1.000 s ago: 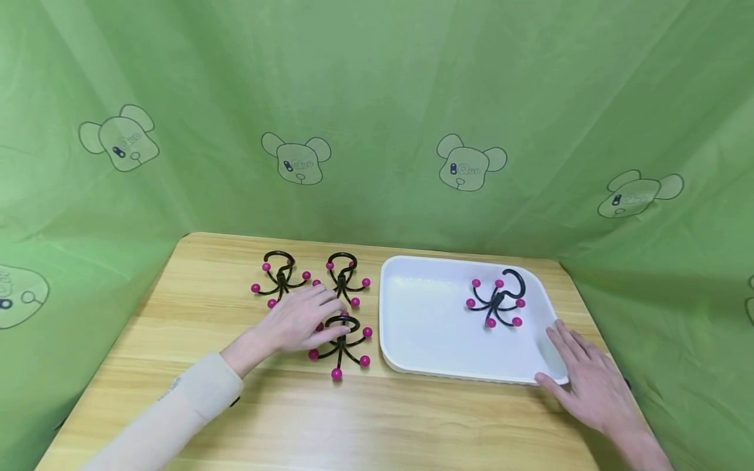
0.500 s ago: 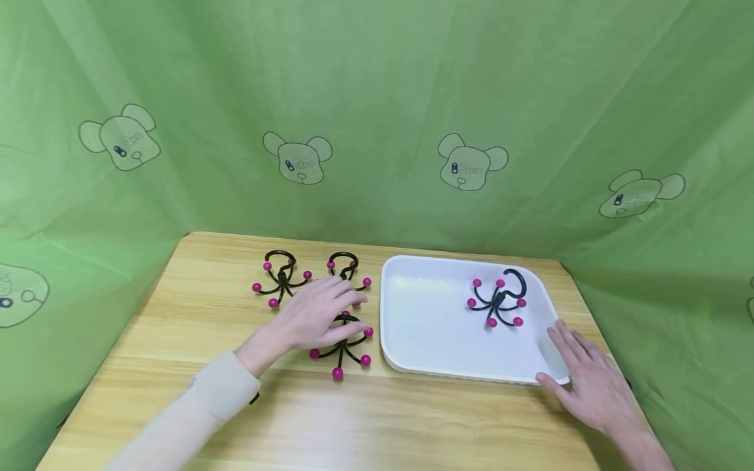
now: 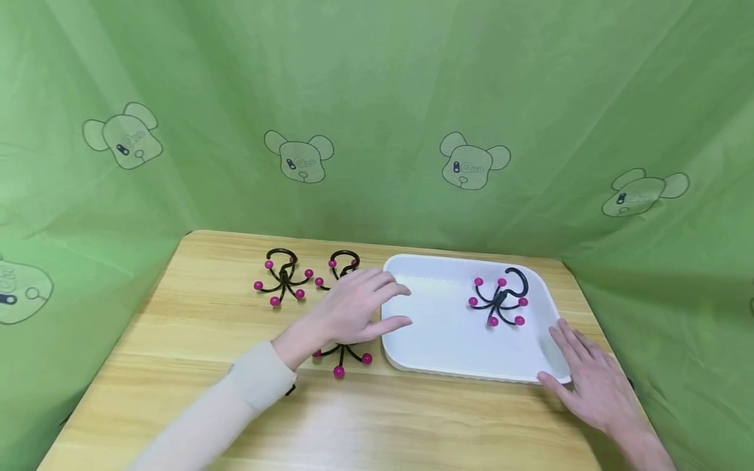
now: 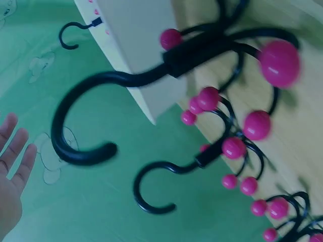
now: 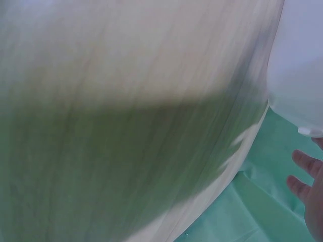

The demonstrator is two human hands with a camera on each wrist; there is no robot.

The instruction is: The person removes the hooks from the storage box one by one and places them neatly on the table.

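Bare and with fingers spread, my left hand (image 3: 356, 307) hovers between the hangers and the white tray (image 3: 430, 343), fingertips over the tray's left rim. Beneath it sits a black wire hanger (image 3: 338, 371) with a curved hook and pink ball tips, its top hidden by the hand. In the left wrist view this hanger (image 4: 197, 53) stands large, apart from the hand (image 4: 11, 194). My right hand (image 3: 592, 383) rests at the tray's front right corner, fingers extended along the rim. A matching hanger (image 3: 499, 299) stands inside the tray, toward the right.
Two more such hangers stand at the back left: one hanger (image 3: 284, 278) in full view, the other hanger (image 3: 345, 253) partly covered by the left hand. Green cloth (image 3: 377, 78) with bear-head drawings encloses the wooden table (image 3: 412, 418).
My left hand has moved right, from over the hangers to the tray's left rim, its fingers spreading wider. The right hand, tray and hangers stay in place.
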